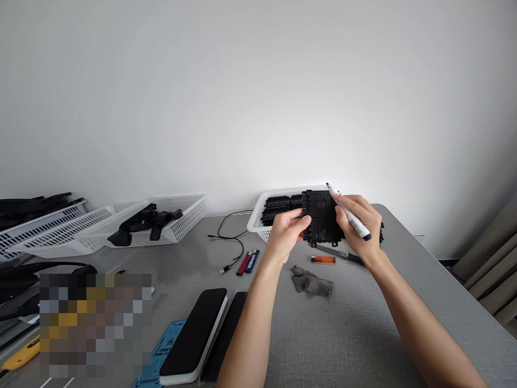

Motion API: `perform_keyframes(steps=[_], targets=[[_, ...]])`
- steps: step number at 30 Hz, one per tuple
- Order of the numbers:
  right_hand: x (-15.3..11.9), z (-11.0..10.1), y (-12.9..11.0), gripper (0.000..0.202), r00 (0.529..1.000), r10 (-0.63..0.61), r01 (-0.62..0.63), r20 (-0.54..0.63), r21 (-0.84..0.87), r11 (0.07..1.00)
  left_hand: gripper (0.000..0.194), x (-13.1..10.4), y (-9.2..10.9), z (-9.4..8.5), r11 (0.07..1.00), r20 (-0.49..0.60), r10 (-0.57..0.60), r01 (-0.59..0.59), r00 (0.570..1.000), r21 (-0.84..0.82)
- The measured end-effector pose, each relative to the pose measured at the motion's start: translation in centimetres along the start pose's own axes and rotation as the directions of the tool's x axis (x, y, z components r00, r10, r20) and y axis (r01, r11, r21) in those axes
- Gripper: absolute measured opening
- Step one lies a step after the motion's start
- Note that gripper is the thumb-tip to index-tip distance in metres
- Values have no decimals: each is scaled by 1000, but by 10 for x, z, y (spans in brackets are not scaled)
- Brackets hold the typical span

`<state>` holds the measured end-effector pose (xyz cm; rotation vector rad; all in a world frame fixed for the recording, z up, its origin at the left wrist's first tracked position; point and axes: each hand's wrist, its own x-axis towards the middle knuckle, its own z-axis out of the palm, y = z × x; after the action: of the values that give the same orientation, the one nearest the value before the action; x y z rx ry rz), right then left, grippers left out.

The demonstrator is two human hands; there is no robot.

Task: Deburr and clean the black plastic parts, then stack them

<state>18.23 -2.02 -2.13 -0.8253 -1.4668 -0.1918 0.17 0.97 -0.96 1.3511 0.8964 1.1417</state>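
Note:
A flat black plastic part (324, 218) with a ribbed left edge is held up over the table. My left hand (286, 233) grips it at its left side, thumb on the front face. Between the fingers and thumb of my right hand (361, 226) is a white marker (350, 214), its dark tip up at the left and its black end down at the right. The marker crosses in front of the part's upper right area; whether the tip touches it I cannot tell. Behind the part, a white basket (264, 233) holds several similar black parts (277, 207).
Below my hands lie an orange lighter (323, 259), a knife (349, 256) and a grey cloth (312, 282). Left are red (244, 263) and blue (252, 261) lighters, a cable (243, 248), a black-topped white device (196, 334) and a white basket (188, 218) with black parts.

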Motion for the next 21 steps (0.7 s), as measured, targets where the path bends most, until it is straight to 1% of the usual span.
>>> perform_keyframes(steps=[1,3,5,7,9,10,11,12,13,15,16,17,18,20,21], targets=[[2,-3,-2,23,999,21,-21,-28,14,1000,54,1,-1,-1,1000,-15,0,0,1000,-5],[5,-10,-3,23,993,105,-103,-60,43,994,57,4,-3,-5,1000,-58,-1,0,998,-13],[7,-18,-2,27,975,216,-213,-40,83,974,60,6,-6,-10,1000,-104,-2,0,995,-16],[6,-26,3,34,952,303,-306,48,110,946,61,9,-9,-15,1000,-124,-11,8,992,-22],[0,-34,9,52,919,345,-368,189,105,924,61,10,-10,-18,999,-126,-18,14,992,-36],[-5,-38,13,65,893,360,-397,270,92,913,61,11,-10,-20,999,-129,-18,12,992,-44],[-13,-42,16,76,853,377,-430,362,78,899,60,11,-11,-21,999,-132,-16,9,991,-51],[-23,-46,19,81,808,392,-465,440,67,883,60,12,-11,-22,998,-136,-13,5,991,-57],[-35,-49,22,77,759,411,-498,504,45,866,60,12,-11,-23,998,-139,-10,1,990,-63],[-64,-55,29,55,651,456,-559,607,-22,829,61,12,-11,-23,998,-145,-8,-2,989,-70],[-80,-58,33,48,598,484,-573,639,-82,816,61,12,-12,-23,997,-147,-9,-2,989,-73],[-95,-59,37,45,560,518,-568,646,-156,808,61,12,-12,-23,997,-151,-9,-3,989,-76],[-110,-60,41,44,538,537,-532,650,-232,814,61,12,-12,-23,997,-155,-8,-4,988,-79],[-135,-61,46,41,538,549,-443,640,-339,830,60,12,-11,-23,997,-157,-6,-7,988,-81],[-146,-61,48,41,528,562,-411,637,-387,825,60,12,-11,-23,997,-155,-5,-7,988,-79]])
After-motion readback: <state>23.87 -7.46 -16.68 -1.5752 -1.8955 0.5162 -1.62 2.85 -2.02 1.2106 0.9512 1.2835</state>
